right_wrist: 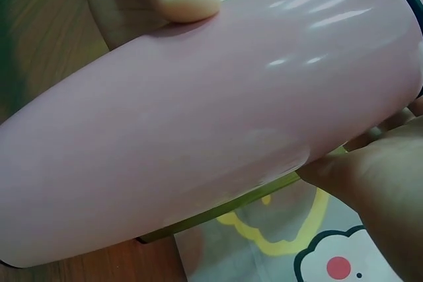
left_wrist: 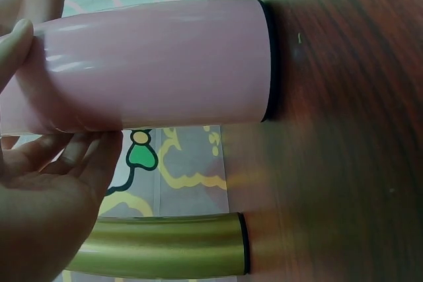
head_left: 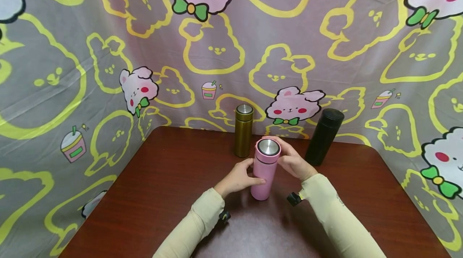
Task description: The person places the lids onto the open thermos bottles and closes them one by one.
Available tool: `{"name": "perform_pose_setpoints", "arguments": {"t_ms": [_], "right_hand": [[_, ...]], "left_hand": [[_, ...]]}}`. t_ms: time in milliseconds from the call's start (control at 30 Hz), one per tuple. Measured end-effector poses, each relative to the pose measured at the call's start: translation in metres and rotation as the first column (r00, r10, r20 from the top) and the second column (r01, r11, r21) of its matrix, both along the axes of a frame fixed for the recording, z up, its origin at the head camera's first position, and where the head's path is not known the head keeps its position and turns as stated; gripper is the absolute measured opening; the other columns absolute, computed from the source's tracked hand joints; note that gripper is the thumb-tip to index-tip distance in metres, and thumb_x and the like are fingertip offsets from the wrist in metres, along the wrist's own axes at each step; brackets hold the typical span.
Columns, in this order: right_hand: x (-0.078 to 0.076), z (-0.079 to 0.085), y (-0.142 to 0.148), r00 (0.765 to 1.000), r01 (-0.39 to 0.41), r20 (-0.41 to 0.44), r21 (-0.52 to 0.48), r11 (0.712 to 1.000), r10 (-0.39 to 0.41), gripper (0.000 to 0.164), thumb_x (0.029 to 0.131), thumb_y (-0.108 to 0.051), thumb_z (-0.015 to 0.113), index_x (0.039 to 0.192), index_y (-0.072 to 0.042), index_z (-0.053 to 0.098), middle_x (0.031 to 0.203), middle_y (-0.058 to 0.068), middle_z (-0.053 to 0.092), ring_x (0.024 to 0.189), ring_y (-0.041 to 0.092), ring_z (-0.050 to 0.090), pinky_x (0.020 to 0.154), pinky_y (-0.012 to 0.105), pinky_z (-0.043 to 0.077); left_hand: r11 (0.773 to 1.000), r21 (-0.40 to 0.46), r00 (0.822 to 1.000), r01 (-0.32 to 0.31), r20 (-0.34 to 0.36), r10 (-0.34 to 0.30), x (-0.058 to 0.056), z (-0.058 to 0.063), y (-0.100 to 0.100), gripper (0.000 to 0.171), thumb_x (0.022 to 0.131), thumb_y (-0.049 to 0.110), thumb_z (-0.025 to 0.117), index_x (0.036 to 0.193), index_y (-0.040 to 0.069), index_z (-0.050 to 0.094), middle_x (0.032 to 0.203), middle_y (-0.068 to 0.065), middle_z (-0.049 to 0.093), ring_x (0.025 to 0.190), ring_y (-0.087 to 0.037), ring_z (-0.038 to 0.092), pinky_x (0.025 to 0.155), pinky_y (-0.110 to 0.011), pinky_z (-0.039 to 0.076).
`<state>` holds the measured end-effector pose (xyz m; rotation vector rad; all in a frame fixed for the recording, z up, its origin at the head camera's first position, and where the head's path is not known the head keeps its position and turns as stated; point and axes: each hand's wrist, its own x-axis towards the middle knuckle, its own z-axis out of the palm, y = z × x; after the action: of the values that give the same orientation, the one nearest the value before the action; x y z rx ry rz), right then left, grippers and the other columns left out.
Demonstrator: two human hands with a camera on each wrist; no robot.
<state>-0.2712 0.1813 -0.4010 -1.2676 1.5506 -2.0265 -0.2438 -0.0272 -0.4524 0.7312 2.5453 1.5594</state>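
A pink thermos bottle [head_left: 263, 177] with a silver-topped lid [head_left: 269, 147] is held nearly upright over the front middle of the table. My left hand [head_left: 236, 178] grips its body from the left, thumb across the front and fingers behind. At the upper right side, my right hand [head_left: 293, 162] holds it around the lid; part of those fingers is hidden behind the bottle. The left wrist view shows the pink body [left_wrist: 165, 64] and its black base ring. I cannot tell whether the base touches the table. In the right wrist view, the right hand [right_wrist: 377, 170] lies against the lid end.
Behind the pink bottle, a gold thermos bottle [head_left: 244, 133] stands on the brown table [head_left: 173, 161]. A black bottle [head_left: 324, 137] stands at the back right, beyond the right hand. Cartoon-printed cloth [head_left: 224, 61] hangs around the back and sides.
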Motion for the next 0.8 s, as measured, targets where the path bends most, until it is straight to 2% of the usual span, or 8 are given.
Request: {"name": "perform_pose_setpoints", "arguments": {"t_ms": [233,467,567,800], "right_hand": [[0.004,0.000,0.001,0.998,0.057,-0.001,0.015,0.998,-0.057,0.063,0.076,0.007,0.041,0.137,-0.009,0.040,0.131,0.006,0.048,0.119,0.021,0.045,0.096,0.038,0.042],[0.007,0.001,0.001,0.989,0.148,-0.030,0.058,0.987,-0.147,0.059,0.080,0.002,0.055,0.136,-0.009,0.038,0.129,0.005,0.050,0.117,0.020,0.048,0.096,0.036,0.042],[0.009,0.001,0.002,0.980,0.197,-0.036,0.086,0.977,-0.194,0.059,0.080,0.001,0.059,0.134,-0.010,0.039,0.125,0.005,0.053,0.113,0.020,0.052,0.094,0.036,0.045],[0.014,0.000,0.002,0.949,0.310,-0.105,0.137,0.941,-0.298,0.060,0.082,-0.004,0.063,0.134,-0.001,0.034,0.122,0.005,0.054,0.109,0.020,0.054,0.089,0.036,0.046]], "left_hand": [[1.000,0.005,1.000,0.006,-0.008,-0.006,-0.002,-0.001,0.000,0.053,0.073,0.029,0.082,0.118,0.011,0.060,0.110,0.002,0.063,0.102,-0.011,0.057,0.089,-0.031,0.045],[1.000,0.010,1.000,0.005,-0.016,-0.005,-0.003,-0.002,0.000,0.051,0.073,0.028,0.083,0.115,0.011,0.060,0.109,0.002,0.063,0.101,-0.012,0.057,0.089,-0.035,0.046],[1.000,0.016,1.000,0.005,-0.008,-0.005,-0.003,-0.002,0.000,0.051,0.073,0.028,0.082,0.116,0.011,0.060,0.110,0.001,0.063,0.102,-0.014,0.057,0.090,-0.037,0.045],[1.000,0.027,1.000,0.006,0.007,-0.006,-0.002,-0.005,0.000,0.052,0.074,0.028,0.082,0.117,0.010,0.060,0.111,0.000,0.063,0.105,-0.020,0.057,0.091,-0.040,0.045]]}}
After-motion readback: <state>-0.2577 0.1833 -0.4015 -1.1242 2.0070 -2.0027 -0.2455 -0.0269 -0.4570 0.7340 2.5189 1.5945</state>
